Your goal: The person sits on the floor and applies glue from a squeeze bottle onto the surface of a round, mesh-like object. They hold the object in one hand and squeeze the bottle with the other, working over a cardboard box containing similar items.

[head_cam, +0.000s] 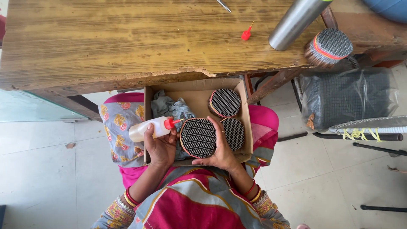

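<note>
Two hands working over a lap-held cardboard box (243, 106) beneath the worn wooden table (127, 38), white tiled floor (38, 169) around; left hand (161, 146) gripping a glue bottle (150, 128), right hand's (220, 152) fingers curling round a honeycomb disc (198, 138).

Tilted squeeze bottle (148, 128), honeycomb disc (198, 138)

Left hand (160, 146) aims a white squeeze bottle (148, 128) at the round honeycomb disc (198, 138) gripped by the right hand (220, 154).

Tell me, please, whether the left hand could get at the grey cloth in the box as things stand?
Probably not freely. The left hand is closed on a white squeeze bottle, so it has no free fingers. The grey cloth lies uncovered in the cardboard box, just beyond the bottle, with nothing between.
</note>
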